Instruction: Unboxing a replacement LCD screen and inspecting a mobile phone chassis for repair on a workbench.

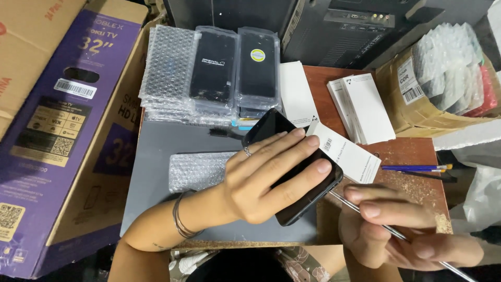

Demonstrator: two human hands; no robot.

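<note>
Your left hand is pressing the black smartphone flat, fingers spread across its face. Your right hand is pinching a thin metal pry tool, fingers clenched around it, tip touching the phone's edge just beside your left fingertips.

Black phone lies tilted; thin metal tool seemingly touches its edge.
</note>
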